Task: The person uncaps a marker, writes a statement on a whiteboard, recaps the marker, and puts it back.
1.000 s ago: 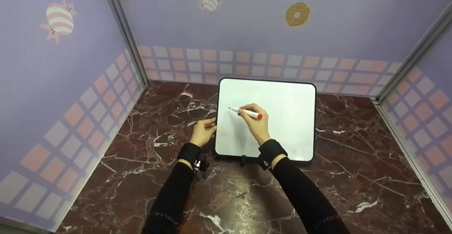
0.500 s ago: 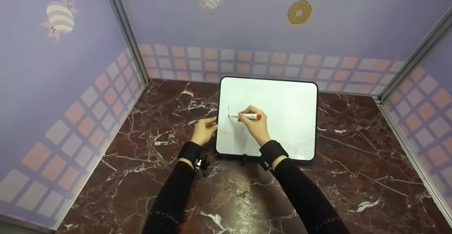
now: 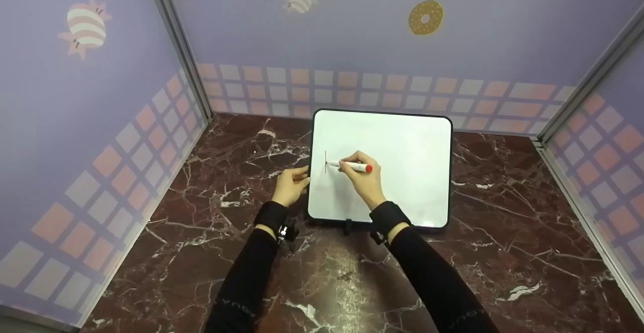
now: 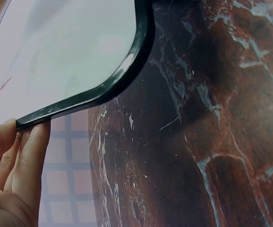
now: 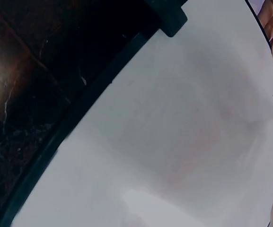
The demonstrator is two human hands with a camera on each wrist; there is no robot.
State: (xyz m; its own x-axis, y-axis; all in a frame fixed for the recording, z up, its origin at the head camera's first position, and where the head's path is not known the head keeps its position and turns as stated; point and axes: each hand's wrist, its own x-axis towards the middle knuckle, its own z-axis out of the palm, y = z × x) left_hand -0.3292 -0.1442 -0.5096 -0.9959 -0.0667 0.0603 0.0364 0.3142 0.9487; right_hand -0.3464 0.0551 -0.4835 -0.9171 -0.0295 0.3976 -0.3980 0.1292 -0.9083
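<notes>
Looking at the head view, you find the whiteboard [image 3: 402,167] at the centre of the frame, on the marbled table [image 3: 176,252], with a black clip [image 3: 347,226] at its lower edge. Your right hand [image 3: 366,179] pinches the white marker [image 3: 358,166], whose tip sits by the middle of an upright red line [image 3: 325,169], left of centre. Your left hand [image 3: 289,187] grips the whiteboard's left edge. For a clean stroke, you would do well to set the tip squarely, press lightly and move at one even pace, the left hand bracing the edge so nothing rocks.

In the left wrist view, your left thumb and fingers pinch the edge at the lower left; the marker tip, at the far left, is at the line, but whether it touches you cannot tell.

In the right wrist view, tip and line sit at the right border; your right hand shows only partly, lower right.

Counting up: one whiteboard, one marker, one red line, one clip, two hands.
</notes>
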